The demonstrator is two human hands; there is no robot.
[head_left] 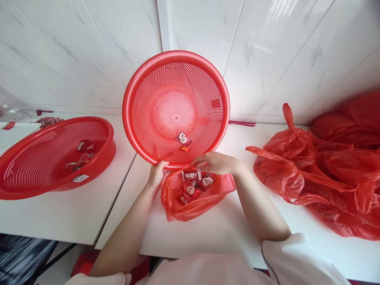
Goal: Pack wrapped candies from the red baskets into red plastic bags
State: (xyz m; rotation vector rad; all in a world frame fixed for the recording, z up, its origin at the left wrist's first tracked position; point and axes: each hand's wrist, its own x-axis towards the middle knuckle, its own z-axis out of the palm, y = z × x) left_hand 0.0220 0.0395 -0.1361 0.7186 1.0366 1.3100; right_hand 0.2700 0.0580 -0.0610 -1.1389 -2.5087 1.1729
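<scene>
Red basket (175, 101) tilted just behind open bag (181, 215) on tabletop (213, 237). Our left grip (158, 173) pinches rim (226, 109); right grip (214, 162) near it, we can't tell if holding. Basket likely light, stiff: grab both sides.

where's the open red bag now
The open red bag sits just below centre in the head view, on the white table, at the near side of the middle basket and left of the heaped red bags.

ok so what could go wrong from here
The small wrapped packets inside the middle round red perforated plastic basket could slide over its lower rim and miss the open red plastic bag. If the left hand, thumb over that rim, slips, the basket might tip onto the bag.
</scene>
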